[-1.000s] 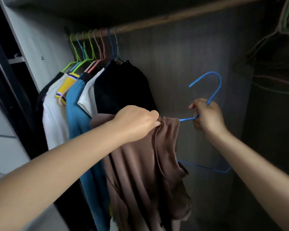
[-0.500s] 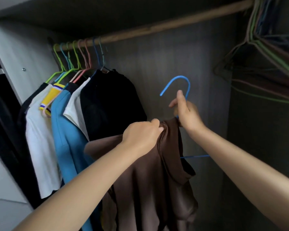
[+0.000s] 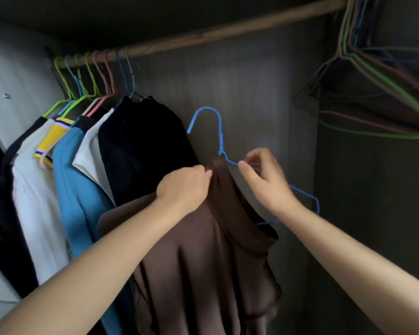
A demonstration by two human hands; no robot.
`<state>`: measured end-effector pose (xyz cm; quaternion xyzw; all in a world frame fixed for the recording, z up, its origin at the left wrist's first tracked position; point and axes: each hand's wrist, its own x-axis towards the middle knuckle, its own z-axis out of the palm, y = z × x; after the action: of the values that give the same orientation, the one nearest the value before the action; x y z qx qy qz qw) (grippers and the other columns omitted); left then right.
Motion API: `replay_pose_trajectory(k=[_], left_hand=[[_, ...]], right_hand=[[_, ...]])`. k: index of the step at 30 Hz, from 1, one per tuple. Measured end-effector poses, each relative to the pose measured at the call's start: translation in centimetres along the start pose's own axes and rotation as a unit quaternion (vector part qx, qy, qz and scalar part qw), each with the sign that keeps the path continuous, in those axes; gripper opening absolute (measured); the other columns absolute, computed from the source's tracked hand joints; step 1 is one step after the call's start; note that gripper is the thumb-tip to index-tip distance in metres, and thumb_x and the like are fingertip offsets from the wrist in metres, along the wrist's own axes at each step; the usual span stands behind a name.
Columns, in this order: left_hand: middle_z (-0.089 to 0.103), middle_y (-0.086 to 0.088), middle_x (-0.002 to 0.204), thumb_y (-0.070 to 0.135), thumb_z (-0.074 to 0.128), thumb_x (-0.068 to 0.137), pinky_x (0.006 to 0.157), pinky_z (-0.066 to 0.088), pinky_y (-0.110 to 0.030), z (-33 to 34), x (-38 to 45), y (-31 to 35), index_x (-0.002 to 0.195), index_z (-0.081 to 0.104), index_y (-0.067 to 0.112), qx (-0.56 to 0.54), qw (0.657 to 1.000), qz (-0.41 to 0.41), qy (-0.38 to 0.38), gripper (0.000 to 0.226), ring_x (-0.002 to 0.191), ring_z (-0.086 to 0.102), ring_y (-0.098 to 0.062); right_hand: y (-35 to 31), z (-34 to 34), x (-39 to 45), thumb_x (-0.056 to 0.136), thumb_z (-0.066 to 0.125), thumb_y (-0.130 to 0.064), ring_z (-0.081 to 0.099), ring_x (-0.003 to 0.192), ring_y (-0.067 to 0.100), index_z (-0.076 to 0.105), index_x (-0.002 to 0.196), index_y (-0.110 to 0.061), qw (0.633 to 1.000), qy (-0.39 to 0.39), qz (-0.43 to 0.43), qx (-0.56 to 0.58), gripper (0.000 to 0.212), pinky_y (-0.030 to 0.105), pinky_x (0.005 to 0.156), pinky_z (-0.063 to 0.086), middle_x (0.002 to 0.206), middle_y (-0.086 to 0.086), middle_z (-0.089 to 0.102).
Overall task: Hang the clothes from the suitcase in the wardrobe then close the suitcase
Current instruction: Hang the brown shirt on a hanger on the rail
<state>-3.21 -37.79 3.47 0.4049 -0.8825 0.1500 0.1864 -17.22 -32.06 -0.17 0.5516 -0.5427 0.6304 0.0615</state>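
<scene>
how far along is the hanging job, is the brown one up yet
Done: several garments already hang on the rod at left. In hand: the left hand grips the brown garment while the right hand pinches the blue hanger, only partly threaded and not yet hooked. Left: hooking it; the suitcase is out of view.

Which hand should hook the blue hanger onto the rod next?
Right. The right hand already pinches the blue hanger just below its hook; the left hand is gripping the brown garment.
</scene>
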Motion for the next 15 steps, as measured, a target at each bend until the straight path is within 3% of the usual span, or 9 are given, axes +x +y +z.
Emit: replay_pose_trajectory(k=[1, 3, 6, 8, 10, 13, 15], left_hand=[[0.059, -0.019, 0.116, 0.035, 0.023, 0.100, 0.082, 0.043, -0.039, -0.3, 0.3, -0.8, 0.110, 0.051, 0.005, -0.007, 1.000, -0.024, 0.014, 0.042, 0.108, 0.055, -0.037], [0.059, -0.021, 0.114, 0.034, 0.022, 0.100, 0.079, 0.042, -0.039, -0.9, 0.7, -1.9, 0.108, 0.051, 0.003, -0.021, 0.997, -0.053, 0.044, 0.043, 0.106, 0.056, -0.038], [0.059, -0.022, 0.109, 0.033, 0.022, 0.100, 0.069, 0.033, -0.034, -1.8, 1.3, -2.9, 0.101, 0.051, 0.000, -0.058, 0.992, -0.066, 0.090, 0.044, 0.101, 0.056, -0.038], [0.059, -0.022, 0.105, 0.032, 0.023, 0.100, 0.067, 0.031, -0.034, -2.2, 1.4, -3.2, 0.096, 0.050, 0.000, -0.072, 0.989, -0.068, 0.106, 0.042, 0.098, 0.055, -0.038], [0.059, -0.023, 0.102, 0.031, 0.024, 0.101, 0.067, 0.030, -0.034, -2.5, 1.4, -3.9, 0.089, 0.048, 0.002, -0.099, 0.984, -0.083, 0.121, 0.040, 0.095, 0.055, -0.038], [0.054, -0.019, 0.089, 0.027, 0.025, 0.101, 0.067, 0.027, -0.031, -2.7, 1.1, -5.8, 0.067, 0.035, 0.007, -0.168, 0.967, -0.131, 0.140, 0.041, 0.090, 0.052, -0.033], [0.046, -0.011, 0.077, 0.023, 0.027, 0.101, 0.066, 0.023, -0.029, -2.3, 0.3, -6.9, 0.060, 0.029, 0.011, -0.213, 0.953, -0.150, 0.154, 0.043, 0.081, 0.046, -0.028]], right_hand=[[0.4, -0.1, -0.9, 0.082, 0.053, -0.031, 0.044, 0.086, 0.002, 0.054, 0.093, -0.004, 0.999, -0.001, -0.053, -0.009, 0.030, 0.003, 0.076, 0.033, 0.091, 0.001, 0.048], [1.7, 0.3, -2.8, 0.080, 0.054, -0.030, 0.042, 0.090, -0.002, 0.058, 0.097, 0.003, 0.991, -0.082, -0.101, -0.034, 0.038, 0.000, 0.083, 0.030, 0.096, 0.002, 0.049], [2.7, 2.3, -4.7, 0.080, 0.067, -0.016, 0.044, 0.104, -0.002, 0.049, 0.120, -0.003, 0.969, -0.244, -0.016, -0.042, 0.046, -0.003, 0.085, 0.027, 0.111, 0.001, 0.050], [2.0, 3.3, -4.4, 0.081, 0.066, -0.006, 0.052, 0.097, 0.000, 0.044, 0.119, -0.009, 0.963, -0.260, 0.063, 0.032, 0.044, 0.006, 0.082, 0.036, 0.107, -0.001, 0.053], [1.3, 3.4, -3.5, 0.082, 0.066, -0.013, 0.053, 0.096, 0.000, 0.045, 0.117, -0.010, 0.944, -0.314, 0.086, 0.058, 0.041, 0.011, 0.082, 0.040, 0.107, -0.003, 0.056], [1.2, 2.5, -2.3, 0.085, 0.065, -0.024, 0.051, 0.099, 0.005, 0.057, 0.113, -0.005, 0.866, -0.492, 0.017, -0.087, 0.035, 0.014, 0.077, 0.038, 0.108, -0.002, 0.060], [2.0, 1.5, -1.3, 0.088, 0.060, -0.023, 0.055, 0.095, 0.012, 0.061, 0.109, -0.003, 0.813, -0.556, -0.005, -0.174, 0.029, 0.016, 0.073, 0.038, 0.102, 0.002, 0.063]])
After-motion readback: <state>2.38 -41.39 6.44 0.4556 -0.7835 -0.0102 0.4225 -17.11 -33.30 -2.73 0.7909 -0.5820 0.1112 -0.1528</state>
